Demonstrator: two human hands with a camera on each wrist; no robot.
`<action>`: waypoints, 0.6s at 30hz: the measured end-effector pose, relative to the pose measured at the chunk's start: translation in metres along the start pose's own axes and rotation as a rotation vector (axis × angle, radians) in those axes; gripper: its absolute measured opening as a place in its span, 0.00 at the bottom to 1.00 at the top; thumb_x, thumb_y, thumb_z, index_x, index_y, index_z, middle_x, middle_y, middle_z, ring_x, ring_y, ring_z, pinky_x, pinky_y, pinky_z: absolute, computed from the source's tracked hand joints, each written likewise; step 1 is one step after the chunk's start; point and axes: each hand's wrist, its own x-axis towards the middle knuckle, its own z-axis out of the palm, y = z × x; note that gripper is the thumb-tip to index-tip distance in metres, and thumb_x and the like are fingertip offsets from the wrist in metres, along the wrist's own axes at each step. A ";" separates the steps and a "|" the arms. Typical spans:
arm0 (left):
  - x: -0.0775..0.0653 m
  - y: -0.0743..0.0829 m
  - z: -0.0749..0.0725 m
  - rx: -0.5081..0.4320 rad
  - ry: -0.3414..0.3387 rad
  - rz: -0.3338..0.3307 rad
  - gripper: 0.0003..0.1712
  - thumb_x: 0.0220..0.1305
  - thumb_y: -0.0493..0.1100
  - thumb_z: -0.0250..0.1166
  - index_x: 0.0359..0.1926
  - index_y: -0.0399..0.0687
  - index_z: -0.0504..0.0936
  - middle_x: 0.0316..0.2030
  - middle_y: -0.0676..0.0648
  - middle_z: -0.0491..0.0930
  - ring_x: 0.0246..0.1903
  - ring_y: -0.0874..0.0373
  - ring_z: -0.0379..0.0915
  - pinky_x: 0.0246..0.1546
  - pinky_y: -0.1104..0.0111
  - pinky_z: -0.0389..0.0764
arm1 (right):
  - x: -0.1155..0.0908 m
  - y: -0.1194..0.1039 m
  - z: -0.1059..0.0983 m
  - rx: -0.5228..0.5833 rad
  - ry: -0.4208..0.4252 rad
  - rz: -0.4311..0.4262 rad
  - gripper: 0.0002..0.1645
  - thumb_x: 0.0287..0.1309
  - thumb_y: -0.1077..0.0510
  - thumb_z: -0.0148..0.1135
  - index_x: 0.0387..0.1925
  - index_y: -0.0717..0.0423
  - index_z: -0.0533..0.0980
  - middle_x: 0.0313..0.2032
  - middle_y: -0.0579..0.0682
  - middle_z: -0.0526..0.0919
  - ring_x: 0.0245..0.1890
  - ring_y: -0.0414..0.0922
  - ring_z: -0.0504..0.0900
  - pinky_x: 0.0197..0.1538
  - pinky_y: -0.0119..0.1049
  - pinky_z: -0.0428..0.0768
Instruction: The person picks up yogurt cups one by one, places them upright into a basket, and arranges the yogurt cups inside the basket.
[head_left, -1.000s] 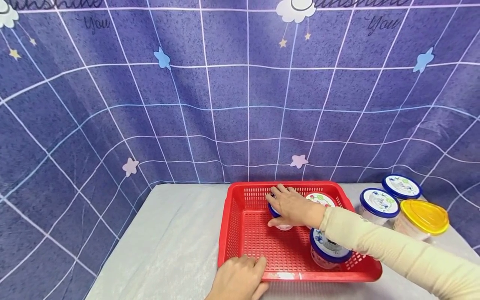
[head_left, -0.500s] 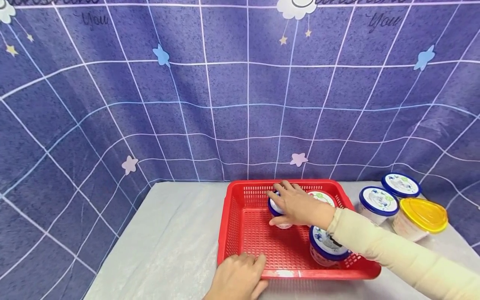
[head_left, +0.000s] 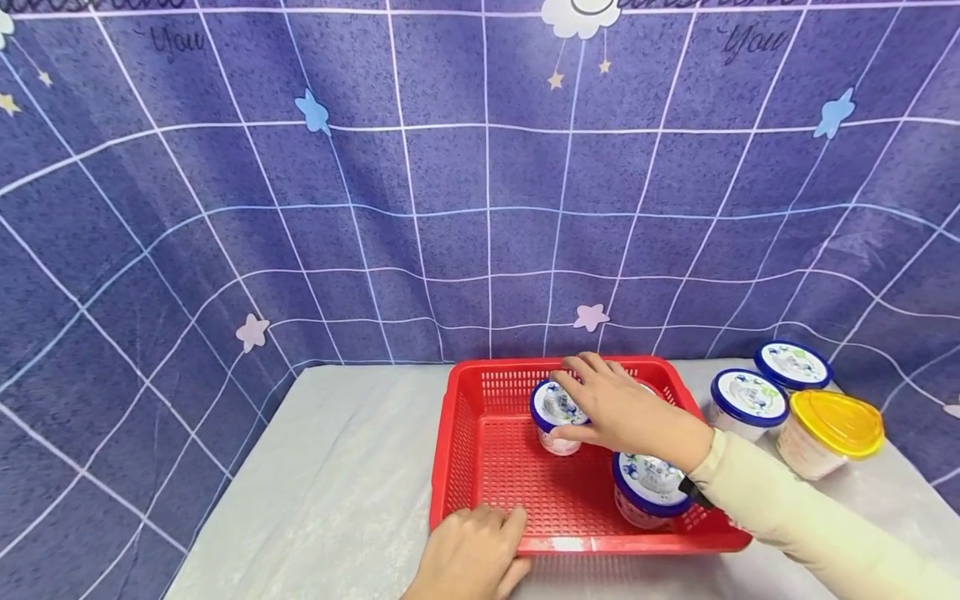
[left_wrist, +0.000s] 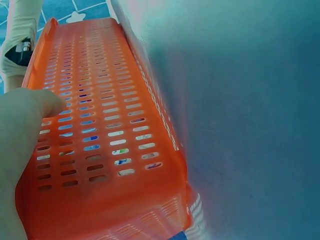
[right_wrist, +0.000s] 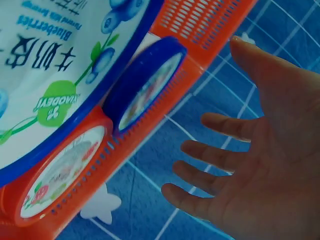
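My left hand (head_left: 471,552) grips the near left rim of a red plastic basket (head_left: 645,544); in the left wrist view its thumb (left_wrist: 50,103) presses the outer slotted wall. Inside the basket, towards the back, stands a small round tub with a blue-rimmed lid (head_left: 556,407). My right hand (head_left: 626,408) hovers at that tub's right side with spread fingers, holding nothing, as the right wrist view also shows. A larger blue-lidded tub (head_left: 647,487) sits near the basket's front right. A red-lidded tub (right_wrist: 62,172) is mostly hidden behind my right hand in the head view.
Right of the basket, two blue-lidded tubs (head_left: 750,398) and a tub with a yellow lid (head_left: 836,425) stand on the pale tabletop (head_left: 337,467). A blue-purple curtain (head_left: 450,208) with a grid pattern hangs behind the table.
My right hand has come off the small blue-lidded tub and moved right, baring more of its lid. My left hand stays on the basket rim.
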 end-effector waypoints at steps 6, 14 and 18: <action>0.000 0.001 -0.001 0.003 -0.011 -0.015 0.20 0.53 0.61 0.69 0.34 0.53 0.78 0.18 0.57 0.74 0.17 0.64 0.70 0.14 0.72 0.62 | -0.010 0.006 -0.005 0.015 0.041 0.017 0.43 0.54 0.33 0.67 0.60 0.59 0.73 0.55 0.57 0.76 0.56 0.56 0.73 0.56 0.57 0.73; 0.001 0.001 -0.002 -0.004 -0.032 -0.023 0.20 0.54 0.62 0.68 0.33 0.54 0.76 0.17 0.57 0.72 0.15 0.65 0.65 0.13 0.73 0.59 | -0.022 0.010 -0.008 0.019 0.033 0.086 0.43 0.55 0.33 0.66 0.62 0.59 0.72 0.57 0.58 0.75 0.58 0.57 0.72 0.55 0.56 0.73; 0.001 0.002 -0.001 -0.005 -0.042 -0.028 0.21 0.54 0.62 0.69 0.37 0.53 0.78 0.19 0.57 0.75 0.16 0.64 0.68 0.14 0.73 0.61 | -0.026 0.012 -0.009 0.015 0.018 0.127 0.44 0.56 0.32 0.65 0.63 0.58 0.72 0.58 0.58 0.75 0.60 0.57 0.70 0.57 0.57 0.72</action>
